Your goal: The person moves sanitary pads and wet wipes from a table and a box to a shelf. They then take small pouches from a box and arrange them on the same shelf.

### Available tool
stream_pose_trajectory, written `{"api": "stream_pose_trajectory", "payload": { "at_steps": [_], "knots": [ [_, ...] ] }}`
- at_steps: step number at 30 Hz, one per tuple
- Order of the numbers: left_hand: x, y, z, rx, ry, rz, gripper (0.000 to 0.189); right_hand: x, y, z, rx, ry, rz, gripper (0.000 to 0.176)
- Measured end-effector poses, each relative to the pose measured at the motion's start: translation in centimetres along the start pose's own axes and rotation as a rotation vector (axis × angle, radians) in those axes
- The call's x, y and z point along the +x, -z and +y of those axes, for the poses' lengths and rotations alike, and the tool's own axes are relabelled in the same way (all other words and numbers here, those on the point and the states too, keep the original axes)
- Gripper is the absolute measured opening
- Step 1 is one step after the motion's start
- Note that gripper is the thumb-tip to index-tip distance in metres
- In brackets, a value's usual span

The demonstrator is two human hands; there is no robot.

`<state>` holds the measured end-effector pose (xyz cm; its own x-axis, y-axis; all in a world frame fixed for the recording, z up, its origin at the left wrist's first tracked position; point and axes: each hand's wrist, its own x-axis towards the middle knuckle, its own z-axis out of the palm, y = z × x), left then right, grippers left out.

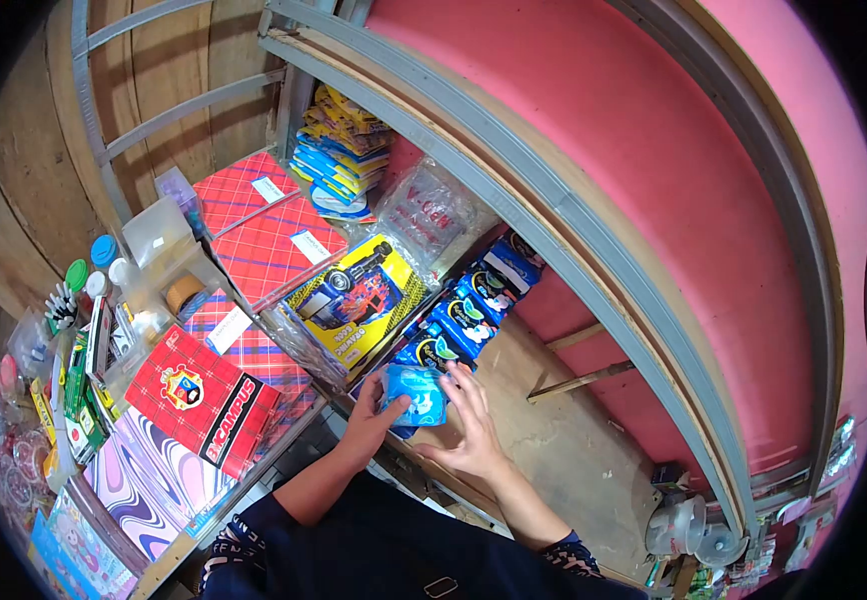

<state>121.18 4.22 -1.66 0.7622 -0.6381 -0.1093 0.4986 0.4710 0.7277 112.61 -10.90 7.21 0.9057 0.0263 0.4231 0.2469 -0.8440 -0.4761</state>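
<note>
The light-blue pack (417,394) is up in the air between the two hands, in front of the near end of a row of dark-blue packs (466,318). The left hand (366,428) grasps it from the side, its thumb pressed on the front face. The right hand (479,440) has its fingers (466,392) loosely spread, released rather than clenched, with the tips at the pack's other edge; whether they touch it cannot be told.

As for how far things stand, the dark-blue packs already lie one after another in a slanting line on the brown shelf (564,420), reaching back toward the pink wall (579,330). The light-blue pack is not placed in that line; it is in hand. A bit of dark blue shows just below it, partly hidden, and whether that belongs to another pack is unclear. How many more packs there may be cannot be judged from here.

Beside the row lies a yellow picture book (356,300), and beyond it a clear plastic-wrapped bundle (427,212) and a pile of yellow and blue packets (339,160). Farther to the left are red plaid covers (279,245) and a red book with a crest (189,400), partly over a purple swirl-patterned cover (144,475)
</note>
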Motion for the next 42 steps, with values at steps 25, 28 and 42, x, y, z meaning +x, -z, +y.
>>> {"api": "stream_pose_trajectory", "payload": {
  "at_steps": [25,28,42],
  "knots": [
    [-0.9,-1.0,-2.1,0.757,-0.386,-0.063,0.087,7.8,6.4,16.3,0.005,-0.437,0.172,0.107],
    [-1.6,-0.8,-0.7,0.804,-0.382,0.028,0.083,8.7,5.0,23.2,-0.147,-0.410,0.139,0.113],
    [-4.4,2.6,1.1,1.001,-0.460,0.020,0.074,9.8,2.8,25.1,-0.359,-0.434,0.072,0.102]
  ]
}}
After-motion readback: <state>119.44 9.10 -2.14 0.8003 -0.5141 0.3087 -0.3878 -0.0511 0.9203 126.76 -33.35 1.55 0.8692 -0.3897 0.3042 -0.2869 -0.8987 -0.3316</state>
